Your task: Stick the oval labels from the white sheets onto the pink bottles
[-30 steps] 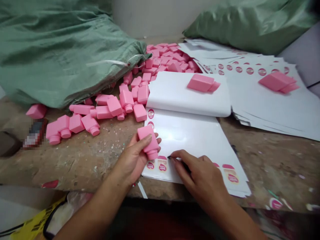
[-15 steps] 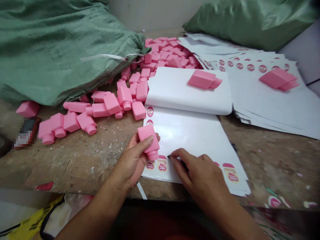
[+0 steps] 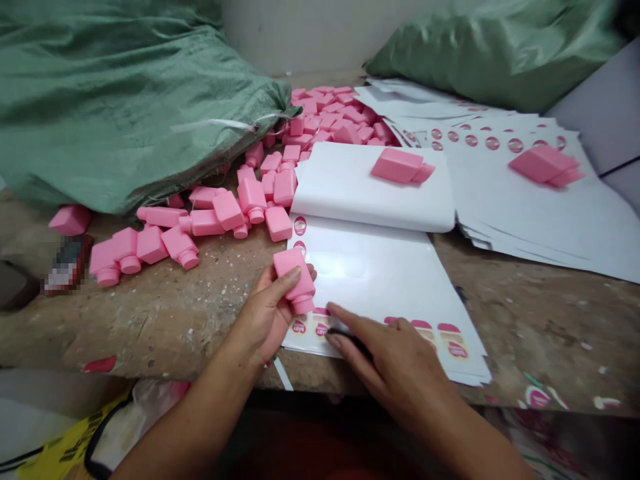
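A pink plastic bottle (image 3: pixel 296 280) is in my left hand (image 3: pixel 273 313), its neck pointing down toward me, thumb across its front. Under it lies a sheet of stickers (image 3: pixel 370 267), mostly glossy bare backing, with pink and cream labels (image 3: pixel 454 343) along its near edge and round ones at its left edge. My right hand (image 3: pixel 385 360) rests over the near edge. It holds a thin black tool (image 3: pixel 353 340) between thumb and palm, too partly hidden to name. The index finger reaches out to a label (image 3: pixel 321 323) just beside the bottle's neck.
Many pink bottles (image 3: pixel 227 210) lie heaped at the left and back, beside a green sack (image 3: pixel 135 113). A second sack (image 3: pixel 490 53) stands at the back right. One bottle (image 3: pixel 400 165) weighs down the folded-back sheet, another (image 3: pixel 545 165) the sheet stack (image 3: pixel 540 220). A blurred red-black object (image 3: pixel 67 260) lies left.
My right hand has moved slightly left; its index finger, earlier pinched at the black tool's tip, is now stretched toward the label. The left hand still holds the bottle in nearly the same place.
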`<state>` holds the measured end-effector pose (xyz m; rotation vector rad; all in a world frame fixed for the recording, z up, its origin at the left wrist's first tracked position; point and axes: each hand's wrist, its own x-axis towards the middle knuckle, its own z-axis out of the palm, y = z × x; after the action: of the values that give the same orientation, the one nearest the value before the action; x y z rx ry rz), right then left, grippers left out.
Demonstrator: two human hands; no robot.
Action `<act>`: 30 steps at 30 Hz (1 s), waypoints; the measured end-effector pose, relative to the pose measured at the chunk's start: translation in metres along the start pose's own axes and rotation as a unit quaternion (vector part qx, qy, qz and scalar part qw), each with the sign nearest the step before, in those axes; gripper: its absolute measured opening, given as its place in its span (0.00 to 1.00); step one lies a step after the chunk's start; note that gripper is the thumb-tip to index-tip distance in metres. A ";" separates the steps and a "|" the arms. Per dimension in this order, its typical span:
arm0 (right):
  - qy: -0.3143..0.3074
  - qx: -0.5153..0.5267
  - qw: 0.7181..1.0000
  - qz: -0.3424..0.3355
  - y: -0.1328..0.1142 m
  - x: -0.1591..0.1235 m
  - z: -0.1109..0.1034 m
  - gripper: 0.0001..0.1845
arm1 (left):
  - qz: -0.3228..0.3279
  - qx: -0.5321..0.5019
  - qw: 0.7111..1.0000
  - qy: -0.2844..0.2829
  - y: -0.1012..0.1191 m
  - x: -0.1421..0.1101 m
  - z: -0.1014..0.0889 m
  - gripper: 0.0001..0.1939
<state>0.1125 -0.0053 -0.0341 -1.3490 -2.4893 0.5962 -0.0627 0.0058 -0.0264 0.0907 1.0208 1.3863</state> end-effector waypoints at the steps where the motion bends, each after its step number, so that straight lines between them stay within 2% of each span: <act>1: -0.031 0.045 0.998 -0.010 -0.005 -0.004 -0.005 0.20 | 0.002 0.004 1.000 -0.001 0.000 0.001 0.000 0.16; 3: -0.100 0.173 0.979 -0.031 -0.012 -0.013 -0.018 0.19 | 0.009 0.016 1.000 -0.003 -0.001 0.002 -0.001 0.16; 5: -0.131 0.300 0.944 -0.038 -0.014 -0.018 -0.032 0.18 | 0.023 0.037 0.999 -0.009 -0.002 0.002 -0.002 0.16; 7: -0.083 0.375 0.923 -0.024 -0.012 -0.017 -0.043 0.13 | 0.041 0.062 0.997 -0.017 -0.003 -0.002 -0.002 0.18; 10: 0.068 0.389 0.918 0.027 -0.005 -0.009 -0.050 0.02 | 0.031 0.098 0.994 -0.046 -0.008 -0.017 0.001 0.23; 12: 0.130 0.389 0.909 0.071 -0.003 -0.004 -0.048 0.06 | 0.005 0.098 0.992 -0.073 -0.014 -0.029 0.005 0.24; 15: 0.160 0.429 0.883 0.105 -0.008 -0.001 -0.041 0.06 | -0.015 0.057 0.992 -0.107 -0.024 -0.045 0.012 0.20; 18: 0.189 0.469 0.857 0.100 -0.015 -0.002 -0.036 0.08 | -0.023 0.010 0.992 -0.123 -0.032 -0.053 0.018 0.18; 20: 0.206 0.468 0.854 0.094 -0.017 -0.003 -0.034 0.10 | -0.030 -0.002 0.991 -0.127 -0.035 -0.056 0.021 0.20; 23: 0.214 0.448 0.864 0.083 -0.016 -0.005 -0.033 0.08 | -0.028 -0.007 0.991 -0.129 -0.037 -0.057 0.025 0.21; 30: 0.230 0.416 0.876 0.079 -0.016 -0.006 -0.031 0.07 | -0.024 -0.014 0.993 -0.118 -0.040 -0.058 0.027 0.20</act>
<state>0.1167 -0.0109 0.0008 -1.1423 -1.4573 1.0678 -0.0063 -0.0389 -0.0035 0.2039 0.8017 1.3116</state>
